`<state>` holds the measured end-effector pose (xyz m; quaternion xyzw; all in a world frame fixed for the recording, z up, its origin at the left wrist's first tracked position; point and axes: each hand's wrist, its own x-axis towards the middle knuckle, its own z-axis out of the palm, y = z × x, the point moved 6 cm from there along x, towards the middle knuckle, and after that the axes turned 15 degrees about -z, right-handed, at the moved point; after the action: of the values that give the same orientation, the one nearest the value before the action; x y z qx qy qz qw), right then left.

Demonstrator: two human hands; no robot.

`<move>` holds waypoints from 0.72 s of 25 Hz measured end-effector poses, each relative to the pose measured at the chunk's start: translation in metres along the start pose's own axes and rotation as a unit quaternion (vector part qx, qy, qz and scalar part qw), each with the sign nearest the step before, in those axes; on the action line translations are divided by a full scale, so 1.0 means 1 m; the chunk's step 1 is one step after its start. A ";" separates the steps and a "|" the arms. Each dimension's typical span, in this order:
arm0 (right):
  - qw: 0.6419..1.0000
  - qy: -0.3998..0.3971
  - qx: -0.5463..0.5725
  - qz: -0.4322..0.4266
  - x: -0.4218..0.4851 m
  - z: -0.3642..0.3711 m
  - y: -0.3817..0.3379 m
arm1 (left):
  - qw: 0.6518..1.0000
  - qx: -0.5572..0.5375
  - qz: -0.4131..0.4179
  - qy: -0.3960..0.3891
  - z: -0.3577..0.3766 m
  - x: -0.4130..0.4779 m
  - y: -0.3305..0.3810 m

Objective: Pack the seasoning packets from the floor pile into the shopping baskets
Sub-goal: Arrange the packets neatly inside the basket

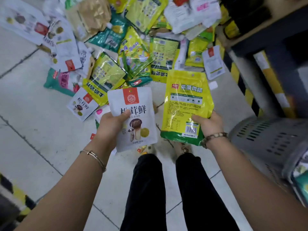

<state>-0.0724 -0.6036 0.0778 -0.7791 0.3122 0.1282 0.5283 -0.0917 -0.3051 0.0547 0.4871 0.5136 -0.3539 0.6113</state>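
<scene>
Black-trousered legs (146,189) show at bottom centre, w/ both forearms reaching fwd on either side of them. L hand (110,121) grips a white packet (133,117) w/ a mushroom pic & red logo, thumb across its front, fingers behind. R hand (208,123) grips a yellow packet (186,104) near its lower right edge, thumb on front, barcode side facing up. Both packets are held side by side, not touching, above the tiled floor (33,114). Just beyond the hands a pile of seasoning packets (133,52), mostly yellow-green & white w/ some teal, sprawls on the floor. At R, near the R forearm, stands a grey perforated basket (270,140). Thin bangle (95,157) on L wrist, bead bracelet (215,136) on R.
</scene>
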 end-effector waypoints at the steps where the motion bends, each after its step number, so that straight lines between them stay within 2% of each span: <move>1: 1.000 0.014 0.015 0.006 -0.009 -0.015 -0.003 | 1.000 0.010 -0.004 -0.010 0.011 -0.013 0.003; 4: 0.996 0.073 0.049 -0.011 -0.030 -0.065 -0.007 | 0.999 0.038 0.007 -0.015 0.047 -0.048 0.009; 8: 0.983 0.175 0.018 -0.045 -0.051 -0.150 0.008 | 0.996 0.080 0.020 -0.026 0.119 -0.086 -0.005; 18: 0.960 0.277 0.035 -0.007 -0.093 -0.380 0.106 | 0.972 0.220 0.034 -0.077 0.353 -0.149 -0.127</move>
<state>-0.2596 -0.9406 0.2036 -0.7674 0.4454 -0.1068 0.4486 -0.1434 -0.6890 0.1697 0.5978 0.3575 -0.4736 0.5390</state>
